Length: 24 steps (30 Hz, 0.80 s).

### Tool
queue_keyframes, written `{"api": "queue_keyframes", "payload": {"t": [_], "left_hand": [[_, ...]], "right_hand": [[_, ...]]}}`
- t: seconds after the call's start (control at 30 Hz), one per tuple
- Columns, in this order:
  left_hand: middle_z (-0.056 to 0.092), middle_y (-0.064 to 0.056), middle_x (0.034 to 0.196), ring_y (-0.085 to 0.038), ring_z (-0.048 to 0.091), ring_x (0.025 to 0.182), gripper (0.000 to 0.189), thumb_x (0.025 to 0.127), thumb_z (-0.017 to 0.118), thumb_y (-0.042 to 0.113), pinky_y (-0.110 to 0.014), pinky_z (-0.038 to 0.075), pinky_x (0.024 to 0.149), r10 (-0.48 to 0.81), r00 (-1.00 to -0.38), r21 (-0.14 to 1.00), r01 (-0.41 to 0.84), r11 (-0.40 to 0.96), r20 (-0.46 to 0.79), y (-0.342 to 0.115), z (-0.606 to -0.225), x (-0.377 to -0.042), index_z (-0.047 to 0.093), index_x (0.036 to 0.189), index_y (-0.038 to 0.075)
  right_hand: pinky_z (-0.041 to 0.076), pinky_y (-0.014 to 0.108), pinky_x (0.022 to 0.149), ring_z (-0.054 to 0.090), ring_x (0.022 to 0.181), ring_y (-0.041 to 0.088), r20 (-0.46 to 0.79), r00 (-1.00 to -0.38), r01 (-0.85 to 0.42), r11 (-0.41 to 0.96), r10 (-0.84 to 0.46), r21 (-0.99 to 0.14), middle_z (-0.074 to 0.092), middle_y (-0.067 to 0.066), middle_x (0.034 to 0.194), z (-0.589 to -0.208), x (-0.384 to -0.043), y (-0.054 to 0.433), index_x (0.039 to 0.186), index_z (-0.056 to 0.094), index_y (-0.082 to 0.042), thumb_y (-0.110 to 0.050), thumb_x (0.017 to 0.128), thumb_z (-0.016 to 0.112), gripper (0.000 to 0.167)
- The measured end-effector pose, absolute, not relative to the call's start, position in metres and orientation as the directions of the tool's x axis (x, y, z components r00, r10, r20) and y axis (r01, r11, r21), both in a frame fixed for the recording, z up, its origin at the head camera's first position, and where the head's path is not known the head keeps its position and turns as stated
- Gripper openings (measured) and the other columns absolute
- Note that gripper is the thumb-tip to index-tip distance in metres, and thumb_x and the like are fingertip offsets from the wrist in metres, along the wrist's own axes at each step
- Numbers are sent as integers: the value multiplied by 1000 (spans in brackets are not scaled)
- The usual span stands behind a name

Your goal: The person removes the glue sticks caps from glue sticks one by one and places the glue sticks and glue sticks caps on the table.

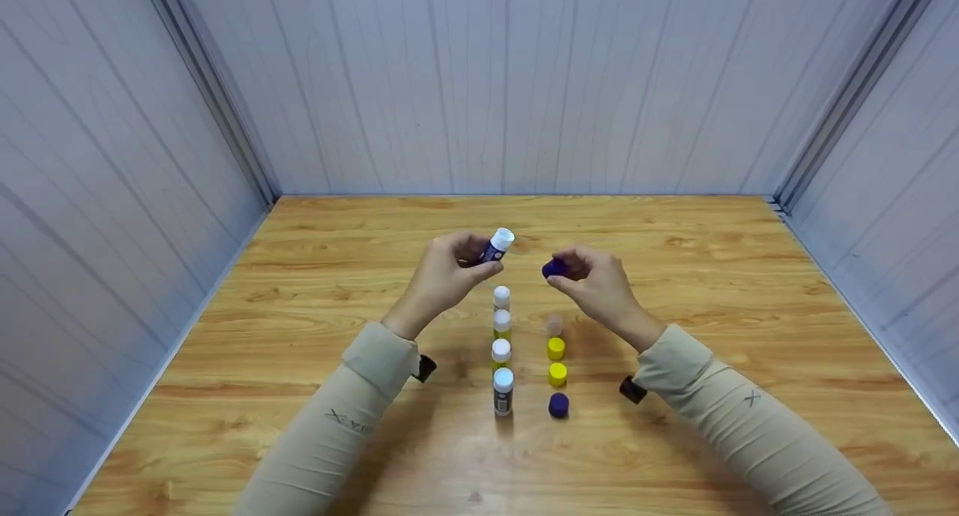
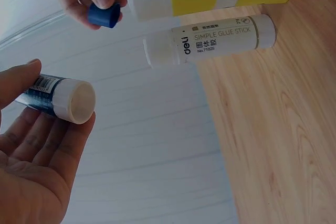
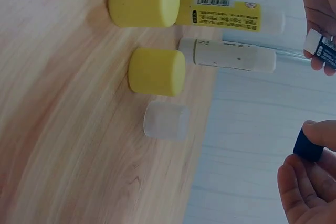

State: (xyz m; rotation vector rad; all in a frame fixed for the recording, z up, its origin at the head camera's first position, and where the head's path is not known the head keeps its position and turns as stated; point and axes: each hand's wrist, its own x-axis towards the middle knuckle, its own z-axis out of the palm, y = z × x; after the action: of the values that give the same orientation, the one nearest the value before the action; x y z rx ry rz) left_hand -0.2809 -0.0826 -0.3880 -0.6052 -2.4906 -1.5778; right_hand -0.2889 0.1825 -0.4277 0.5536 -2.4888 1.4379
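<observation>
My left hand (image 1: 449, 270) holds a dark blue glue stick (image 1: 494, 248) uncapped, its white open end tilted up toward the right. The left wrist view shows its barcode label and the rim of the white glue tube (image 2: 81, 102). Between thumb and fingers my right hand (image 1: 599, 282) pinches a dark blue cap (image 1: 554, 267), held apart from the glue stick. Below the hands, several uncapped glue sticks stand upright in a column, among them a white glue stick (image 2: 220, 39), a yellow glue stick (image 3: 226, 15) and, nearest me, a dark-labelled glue stick (image 1: 503, 392).
Right of the glue sticks runs a matching column of caps: a clear cap (image 1: 554, 325), a yellow cap (image 1: 555, 348), another yellow cap (image 1: 557, 374) and a dark blue cap (image 1: 559, 405). They rest on a wood-grain table (image 1: 300, 351) enclosed by white panel walls (image 1: 479, 82).
</observation>
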Motion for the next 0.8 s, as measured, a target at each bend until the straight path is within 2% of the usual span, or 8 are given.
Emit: {"api": "queue_keyframes", "payload": {"t": [0.2,0.33,0.47,0.57,0.7,0.8], "left_hand": [[80,-13,109,-21,76,95,24,96,85,8,-30,65,79,206,-931,875,357,326,303,-87,-393,-286,75,117,1],[80,-14,109,-21,77,93,26,96,84,7,-30,66,79,202,-934,891,344,296,293,-89,-395,-289,74,119,0],[80,-15,109,-21,77,92,26,96,83,6,-39,68,81,207,-934,899,343,274,293,-90,-398,-291,74,119,-1],[79,-15,108,-21,76,92,25,96,84,6,-45,68,82,204,-933,899,344,271,295,-90,-401,-293,74,119,0],[79,-14,108,-20,75,92,26,96,84,8,-45,68,83,196,-937,898,337,282,290,-92,-406,-296,74,119,1],[79,-13,108,-20,75,92,26,96,84,9,-40,67,82,191,-941,897,327,298,280,-92,-410,-299,75,119,1]], "right_hand": [[64,39,90,75,100,31,284,-924,-380,542,-255,-750,77,19,112,-435,-294,177,125,71,5,-1,97,80,30],[64,49,95,75,104,35,232,-933,-356,593,-277,-723,77,22,115,-441,-298,174,124,71,7,1,97,79,29],[63,49,95,73,105,34,181,-941,-331,656,-287,-678,77,21,117,-445,-302,170,125,71,5,0,97,79,29],[61,46,91,70,101,31,135,-946,-310,700,-296,-643,77,19,114,-447,-305,167,123,73,2,-3,99,78,26],[59,43,86,68,95,27,79,-950,-286,742,-302,-607,77,15,108,-449,-309,164,118,75,-2,-6,98,79,21],[61,44,89,70,98,28,44,-953,-268,764,-300,-587,77,15,111,-450,-312,163,119,75,-2,-4,99,77,21]]}}
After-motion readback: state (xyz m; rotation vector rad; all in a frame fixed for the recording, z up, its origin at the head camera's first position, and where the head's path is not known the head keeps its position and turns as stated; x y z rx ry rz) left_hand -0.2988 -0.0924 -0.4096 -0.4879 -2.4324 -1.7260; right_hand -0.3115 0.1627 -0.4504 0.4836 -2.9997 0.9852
